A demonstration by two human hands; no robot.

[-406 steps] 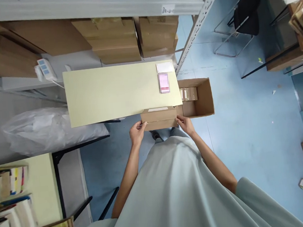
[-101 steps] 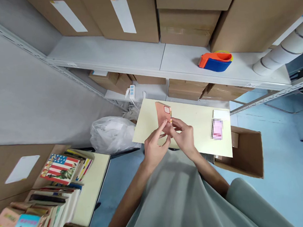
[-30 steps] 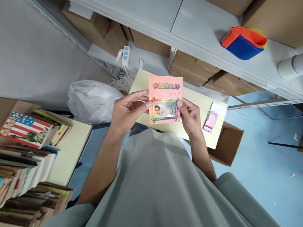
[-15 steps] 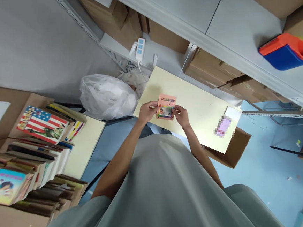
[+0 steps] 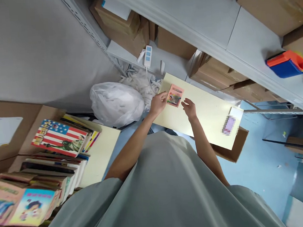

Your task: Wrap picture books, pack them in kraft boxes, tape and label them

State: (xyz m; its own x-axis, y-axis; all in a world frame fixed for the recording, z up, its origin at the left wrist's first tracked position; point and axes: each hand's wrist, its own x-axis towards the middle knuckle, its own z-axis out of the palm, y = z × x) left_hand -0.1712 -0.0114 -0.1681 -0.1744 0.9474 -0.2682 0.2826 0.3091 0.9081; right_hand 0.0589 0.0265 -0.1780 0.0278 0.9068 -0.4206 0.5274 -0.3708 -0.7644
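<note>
A small pink book (image 5: pixel 175 95) with a colourful picture on its cover lies on the cream table (image 5: pixel 203 104), slightly turned. At its left edge is my left hand (image 5: pixel 159 103), fingers stretched out; whether the fingertips touch the cover I cannot tell. My right hand (image 5: pixel 189 108) hovers just off the book's lower right side, its fingers apart and nothing in them.
Rows of books (image 5: pixel 61 138) fill a cardboard box on the left. A white plastic bag (image 5: pixel 116 104) sits beside the table. Behind it, a shelf holds a power strip (image 5: pixel 148 56) and cartons. A blurred purple item (image 5: pixel 229 125) lies at the table's right end.
My right hand has let go of the book and drawn away to the right. The book, held by both hands before, now lies on the table. The whole view has shifted.
</note>
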